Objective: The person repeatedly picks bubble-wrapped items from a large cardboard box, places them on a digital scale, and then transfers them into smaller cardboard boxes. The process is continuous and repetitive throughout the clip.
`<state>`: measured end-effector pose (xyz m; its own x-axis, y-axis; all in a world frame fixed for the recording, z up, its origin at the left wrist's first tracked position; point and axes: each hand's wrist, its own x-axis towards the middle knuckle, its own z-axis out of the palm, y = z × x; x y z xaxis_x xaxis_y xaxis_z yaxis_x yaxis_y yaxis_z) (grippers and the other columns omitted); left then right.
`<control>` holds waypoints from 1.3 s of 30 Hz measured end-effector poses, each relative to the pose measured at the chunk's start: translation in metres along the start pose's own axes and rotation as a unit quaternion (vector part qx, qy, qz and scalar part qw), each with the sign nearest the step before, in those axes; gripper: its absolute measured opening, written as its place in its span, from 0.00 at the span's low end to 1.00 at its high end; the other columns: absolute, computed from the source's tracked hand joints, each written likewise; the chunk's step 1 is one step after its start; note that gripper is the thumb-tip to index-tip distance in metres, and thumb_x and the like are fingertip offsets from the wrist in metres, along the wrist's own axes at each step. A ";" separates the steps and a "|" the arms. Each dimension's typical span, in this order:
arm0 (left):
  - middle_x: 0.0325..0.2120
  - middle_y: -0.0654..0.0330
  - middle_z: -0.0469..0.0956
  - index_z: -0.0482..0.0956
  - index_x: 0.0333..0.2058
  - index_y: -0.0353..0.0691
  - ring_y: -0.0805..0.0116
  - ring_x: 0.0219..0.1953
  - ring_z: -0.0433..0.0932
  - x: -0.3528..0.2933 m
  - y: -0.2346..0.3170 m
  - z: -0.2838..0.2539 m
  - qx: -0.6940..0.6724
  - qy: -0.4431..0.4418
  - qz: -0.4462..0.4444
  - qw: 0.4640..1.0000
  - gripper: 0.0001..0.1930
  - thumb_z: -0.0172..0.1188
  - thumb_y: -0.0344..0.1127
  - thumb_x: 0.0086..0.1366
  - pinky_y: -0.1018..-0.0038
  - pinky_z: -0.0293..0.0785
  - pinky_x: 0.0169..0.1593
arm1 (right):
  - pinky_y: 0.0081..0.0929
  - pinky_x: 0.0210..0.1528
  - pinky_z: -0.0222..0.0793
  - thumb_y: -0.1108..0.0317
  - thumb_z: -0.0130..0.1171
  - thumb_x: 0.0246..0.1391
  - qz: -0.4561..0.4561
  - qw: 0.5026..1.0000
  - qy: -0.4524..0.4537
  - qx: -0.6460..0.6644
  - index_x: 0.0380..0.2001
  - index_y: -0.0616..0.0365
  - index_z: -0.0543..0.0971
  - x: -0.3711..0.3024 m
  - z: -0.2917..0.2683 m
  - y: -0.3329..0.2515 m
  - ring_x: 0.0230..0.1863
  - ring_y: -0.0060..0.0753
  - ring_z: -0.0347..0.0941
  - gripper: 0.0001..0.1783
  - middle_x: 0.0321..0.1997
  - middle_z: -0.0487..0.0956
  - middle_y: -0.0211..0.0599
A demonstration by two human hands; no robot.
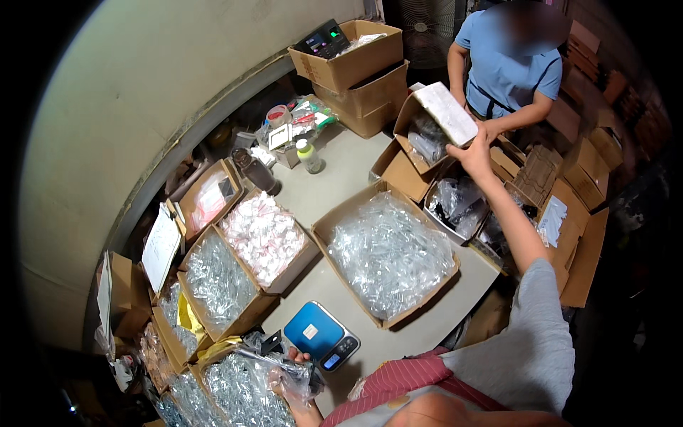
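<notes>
"How are the hands set?"
"The right hand (pixel 475 146) clasps a white rectangular block (pixel 446 114) by its near end, well beyond the flat blue-topped scale (pixel 320 334), perhaps because that end is closest. The left hand (pixel 286 388), just beside the scale, closes around a crinkled clear plastic bag (pixel 311 382)."
"And further out?"
"Past the scale, an open brown cardboard carton (pixel 348 212), probably placed for easy reach; farther still, a blue-shirted co-worker (pixel 509 67)."

Co-worker's head (pixel 526 27) blurred out
</notes>
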<state>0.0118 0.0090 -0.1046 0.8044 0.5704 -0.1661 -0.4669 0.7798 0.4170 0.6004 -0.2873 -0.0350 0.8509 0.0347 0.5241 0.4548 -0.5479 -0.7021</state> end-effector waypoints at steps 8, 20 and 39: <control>0.43 0.50 0.76 0.75 0.46 0.31 0.55 0.43 0.77 0.052 -0.006 -0.005 0.061 0.029 -0.025 0.997 0.28 0.61 0.52 0.60 0.57 0.63 0.61 | 0.45 0.60 0.65 0.70 0.77 0.28 -0.099 0.992 -0.031 -0.075 0.61 0.63 0.55 0.006 -0.008 -0.031 0.59 0.61 0.65 0.56 0.59 0.64 0.57; 0.41 0.47 0.78 0.70 0.50 0.32 0.53 0.40 0.80 0.203 -0.058 0.130 0.341 0.069 -0.131 0.928 0.29 0.56 0.43 0.51 0.56 0.80 0.44 | 0.41 0.54 0.71 0.65 0.76 0.34 -0.268 0.961 -0.038 -0.061 0.60 0.62 0.58 0.010 -0.032 -0.005 0.58 0.58 0.67 0.51 0.58 0.66 0.52; 0.40 0.47 0.80 0.73 0.49 0.31 0.46 0.42 0.79 0.430 -0.333 0.235 0.839 -0.221 -0.058 0.493 0.23 0.62 0.40 0.58 0.58 0.76 0.48 | 0.33 0.65 0.54 0.67 0.67 0.47 0.063 0.972 0.123 0.188 0.64 0.65 0.57 -0.045 -0.160 0.013 0.61 0.35 0.62 0.44 0.59 0.66 0.42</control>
<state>0.5992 -0.0661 -0.1047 0.9645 0.1467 -0.2198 0.2561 -0.7231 0.6414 0.5260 -0.4299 0.0095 0.8387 -0.2388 0.4894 0.4540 -0.1896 -0.8706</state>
